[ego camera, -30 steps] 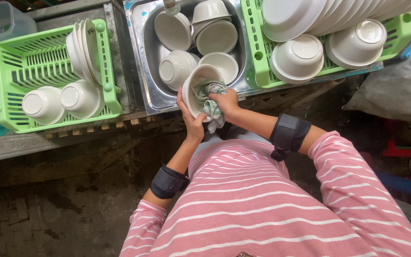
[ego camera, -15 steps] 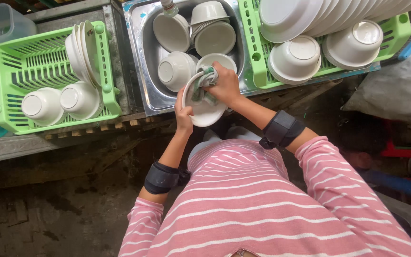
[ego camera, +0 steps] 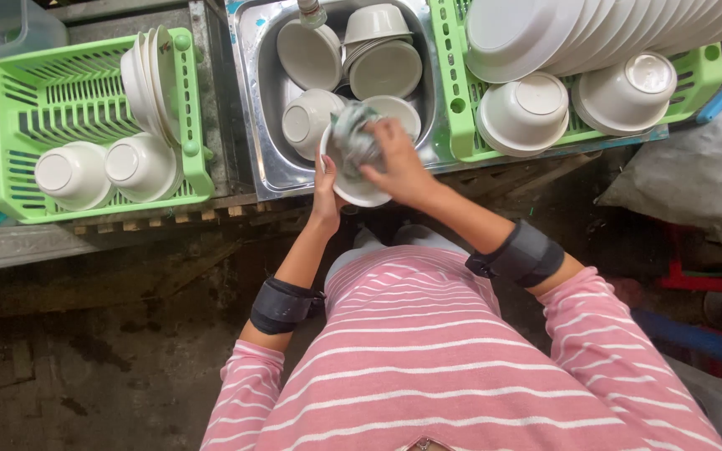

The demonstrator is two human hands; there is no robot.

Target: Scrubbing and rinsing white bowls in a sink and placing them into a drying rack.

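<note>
Bowl (ego camera: 359,185) held over near edge of steel sink (ego camera: 254,108), tilted toward the body. Left hand (ego camera: 324,190) cupping rim from left side, fingers wrapped on the edge. Right hand (ego camera: 396,163) pressing wadded grey-green cloth (ego camera: 353,138) into the bowl mouth, fingers clamped together on the cloth.

Handling read: white bowl looks like light, rigid plastic or melamine, probably wet, so slick. Unlikely to shatter but would skid out of a loose pinch. Best hold at rim, thumb inside and fingers under, as left hand roughly does now. Cloth soft, limp, squashes to any shape; grab anywhere.

Sink holding more bowls of same kind, some upturned, some nested, tap spout (ego camera: 311,12) at far edge. Green rack (ego camera: 10,150) on left of bench (ego camera: 85,242) with two inverted bowls near and plates stood on edge. Second green rack (ego camera: 453,83) on right, stacked plates far, two inverted bowls near.
</note>
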